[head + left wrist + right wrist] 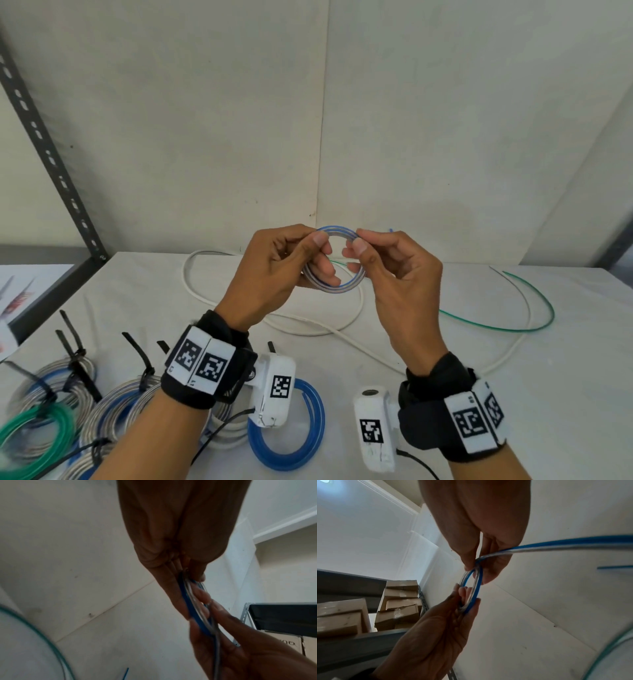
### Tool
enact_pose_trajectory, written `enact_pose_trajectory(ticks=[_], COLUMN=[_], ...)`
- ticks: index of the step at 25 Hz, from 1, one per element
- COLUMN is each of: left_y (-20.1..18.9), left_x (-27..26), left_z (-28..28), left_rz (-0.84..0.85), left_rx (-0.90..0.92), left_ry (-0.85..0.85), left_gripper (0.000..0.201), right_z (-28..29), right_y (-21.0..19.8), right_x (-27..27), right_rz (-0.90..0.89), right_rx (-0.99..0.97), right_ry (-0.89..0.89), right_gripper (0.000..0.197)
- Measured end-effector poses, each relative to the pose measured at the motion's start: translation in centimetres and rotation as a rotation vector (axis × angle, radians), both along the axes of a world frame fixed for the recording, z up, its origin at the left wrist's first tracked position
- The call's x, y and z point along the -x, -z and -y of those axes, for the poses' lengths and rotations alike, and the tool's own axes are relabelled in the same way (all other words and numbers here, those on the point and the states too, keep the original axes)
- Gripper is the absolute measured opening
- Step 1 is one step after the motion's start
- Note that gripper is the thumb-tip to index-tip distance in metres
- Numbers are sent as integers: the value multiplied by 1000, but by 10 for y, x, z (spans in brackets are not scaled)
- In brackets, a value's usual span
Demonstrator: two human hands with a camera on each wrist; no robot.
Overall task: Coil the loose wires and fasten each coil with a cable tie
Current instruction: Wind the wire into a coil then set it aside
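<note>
A small coil of blue-and-clear wire (342, 290) is held up above the white table (565, 377), between both hands. My left hand (322, 257) grips its left side, thumb on top and fingers through the loop. My right hand (358, 251) pinches the upper right of the coil between thumb and fingertips. In the left wrist view the coil (187, 601) runs edge-on between the left fingers. In the right wrist view the coil (476, 588) is pinched at its top, and the wire's tail (573, 545) runs off to the right. No cable tie is on this coil.
Several tied coils with black cable ties (78, 356) lie at the front left, with a green coil (37, 431) and a blue coil (287, 445). A loose white cable (308, 325) and a loose green wire (496, 329) lie under the hands. A shelf upright (51, 154) stands at the left.
</note>
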State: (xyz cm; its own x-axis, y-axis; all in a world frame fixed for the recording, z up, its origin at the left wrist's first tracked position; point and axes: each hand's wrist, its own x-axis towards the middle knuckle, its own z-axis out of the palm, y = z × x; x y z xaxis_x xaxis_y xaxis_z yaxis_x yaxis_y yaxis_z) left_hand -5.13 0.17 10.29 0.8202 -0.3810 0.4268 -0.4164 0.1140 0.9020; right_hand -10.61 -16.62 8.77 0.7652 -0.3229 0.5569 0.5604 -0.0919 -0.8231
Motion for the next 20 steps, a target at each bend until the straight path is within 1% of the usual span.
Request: enact_pose_trajectory(ticks=[2,3,5,6,8,9,10,12,14,16,18,20], left_y=[2,2,0,-3,-5,-5,-4,-2,-2,-5,-10,-13], left_x=[0,0,-1,-1,0,0,3,6,6,2,0,3], left_z=[3,5,3,2,0,2,5,13,14,11,9,13], left_rz=[-17,-38,-162,-259,-429,-461,-461,-402,-340,-352,-384,-390], left_rx=[55,76,92,81,-4,-73,-135,-168,-96,60,219,334], left_ry=[-33,-27,65,143,282,299,281,197,110,64,61,60], left_gripper=[29,29,30,32,39,43,46,48,46,43,42,43], right_z=[-3,-3,1,7,21,24,25,20,16,16,10,-3], right_y=[1,1,-2,-3,-5,-6,-6,-5,-4,-4,-5,-4], right_x=[-1,-1,-1,-1,-1,0,0,1,0,0,2,3], right_rz=[-28,-34,-32,-36,-74,-96,-108,-87,-64,-74,-98,-92], right_rx=[-14,-39,-78,-41,138,229,301,363,334,267,132,22], right_ry=[-55,-63,-60,-70,-129,-148,-146,-100,-60,-27,-56,-96], right_gripper=[20,19,13,12,9,7,6,6,10,10,9,13])
